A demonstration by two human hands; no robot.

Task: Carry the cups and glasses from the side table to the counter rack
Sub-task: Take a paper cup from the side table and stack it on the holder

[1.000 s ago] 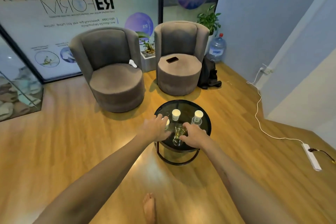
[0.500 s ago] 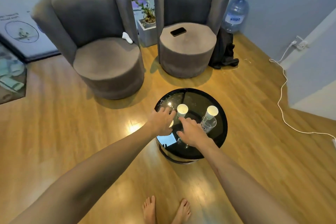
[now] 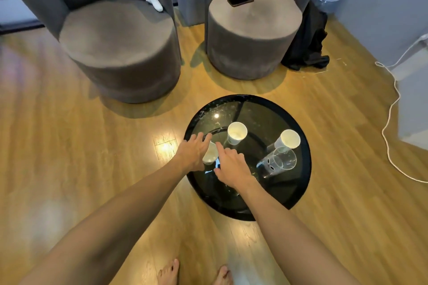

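Round black glass surface holds two paper cups and a clear glass. My left hand and right hand hover spread-fingered around a third cup (nothing gripped yet), so next I'm closing on it.

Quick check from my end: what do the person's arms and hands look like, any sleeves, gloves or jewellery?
Both arms are bare along all that shows, with no sleeves in frame. The left hand and right hand wear no gloves, and no watch, bracelet or ring is visible. The feet at the bottom edge are bare too.
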